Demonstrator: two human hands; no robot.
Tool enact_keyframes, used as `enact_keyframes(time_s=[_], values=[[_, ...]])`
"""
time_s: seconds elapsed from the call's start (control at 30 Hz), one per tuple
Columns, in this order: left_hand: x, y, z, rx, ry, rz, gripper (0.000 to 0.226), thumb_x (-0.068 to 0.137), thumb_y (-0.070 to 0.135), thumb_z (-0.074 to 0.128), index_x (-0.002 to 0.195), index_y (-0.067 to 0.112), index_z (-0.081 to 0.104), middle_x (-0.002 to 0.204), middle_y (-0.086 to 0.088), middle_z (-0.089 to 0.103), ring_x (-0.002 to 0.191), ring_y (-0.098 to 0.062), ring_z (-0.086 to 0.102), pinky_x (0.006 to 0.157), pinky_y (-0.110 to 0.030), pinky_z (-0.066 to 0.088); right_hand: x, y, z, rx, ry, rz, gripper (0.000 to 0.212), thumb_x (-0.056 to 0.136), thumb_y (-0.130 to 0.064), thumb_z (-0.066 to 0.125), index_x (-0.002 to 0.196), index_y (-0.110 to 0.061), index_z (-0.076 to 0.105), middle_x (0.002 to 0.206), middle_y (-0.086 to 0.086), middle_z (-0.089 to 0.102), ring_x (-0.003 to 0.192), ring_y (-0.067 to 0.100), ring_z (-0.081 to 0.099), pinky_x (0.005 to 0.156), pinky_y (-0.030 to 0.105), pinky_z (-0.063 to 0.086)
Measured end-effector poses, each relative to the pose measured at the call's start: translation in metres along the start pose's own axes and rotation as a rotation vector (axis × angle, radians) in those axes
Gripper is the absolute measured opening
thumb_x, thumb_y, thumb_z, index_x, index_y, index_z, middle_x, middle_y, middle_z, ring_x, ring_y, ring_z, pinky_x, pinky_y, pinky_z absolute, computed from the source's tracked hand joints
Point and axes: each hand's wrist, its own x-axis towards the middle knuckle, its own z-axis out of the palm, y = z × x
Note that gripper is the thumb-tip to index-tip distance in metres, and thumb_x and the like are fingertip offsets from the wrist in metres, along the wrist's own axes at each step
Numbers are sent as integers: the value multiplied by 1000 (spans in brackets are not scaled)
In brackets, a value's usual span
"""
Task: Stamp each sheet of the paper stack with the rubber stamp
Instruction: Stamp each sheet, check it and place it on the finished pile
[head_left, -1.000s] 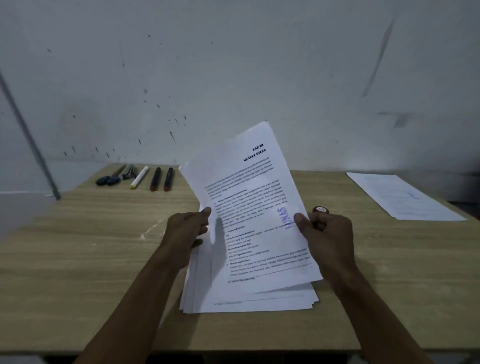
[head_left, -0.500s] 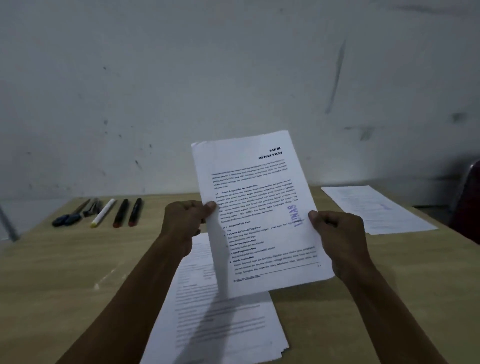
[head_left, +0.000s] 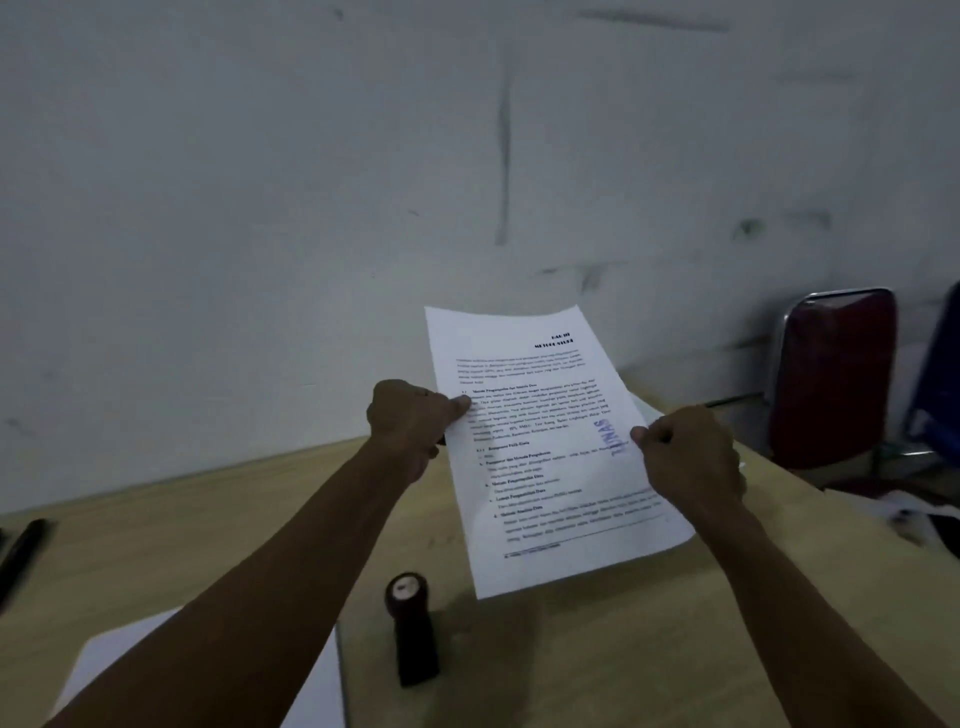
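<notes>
A printed sheet (head_left: 545, 457) with a blue stamp mark near its right edge hangs in the air over the right part of the wooden table (head_left: 597, 649). My left hand (head_left: 410, 421) pinches its left edge and my right hand (head_left: 691, 452) pinches its right edge. The dark rubber stamp (head_left: 411, 626) stands upright on the table below the sheet, between my forearms. The paper stack (head_left: 311, 686) lies at the lower left, partly hidden by my left forearm. A corner of another sheet (head_left: 649, 410) peeks out behind the held one.
A dark pen (head_left: 23, 551) lies at the table's left edge. A red padded chair (head_left: 831, 379) stands beyond the table's right corner, with a blue one (head_left: 940, 374) beside it. A marked white wall (head_left: 363, 182) rises behind the table.
Both hands have carried the stamped sheet to the right, away from the stack. The view has swung right, so the stamp and the chairs have come into sight and most pens have left it.
</notes>
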Motion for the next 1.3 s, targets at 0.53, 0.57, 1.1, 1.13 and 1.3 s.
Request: enact_keyframes(time_s=[0.53,0.57,1.1,1.13,1.3], values=[[102,-64,179,356,-70,-161,27,74,7,78,93,-3,62,100,-21,67,85,-34,68,57,-34,56,141,95,46,-415,0,40,20,94,-30,61,101,-11,60,101,10,65,84,25,62,67,31,45],[107,-65,185,364,-65,-148,30,74,9,79,95,-2,62,103,-20,67,89,-33,67,61,-33,55,148,97,50,-432,-5,31,20,95,-30,60,102,-11,60,103,10,65,87,26,63,67,31,45],[126,-68,234,495,-127,-156,23,77,12,72,86,0,54,100,-23,65,87,-38,69,66,-40,60,195,124,75,-490,-75,29,42,93,-40,58,118,-6,60,118,15,62,107,34,59,91,44,50],[123,-64,237,487,-157,-183,20,79,8,70,81,-2,52,95,-24,64,85,-37,69,68,-44,60,196,124,75,-488,-96,28,41,94,-39,57,117,-5,59,117,15,62,107,34,59,91,44,50],[103,-48,245,446,-265,-348,26,84,-2,65,70,-1,44,65,-18,52,66,-32,64,77,-44,59,193,121,72,-486,-151,9,37,94,-36,54,117,-6,58,115,14,62,105,32,58,89,41,49]])
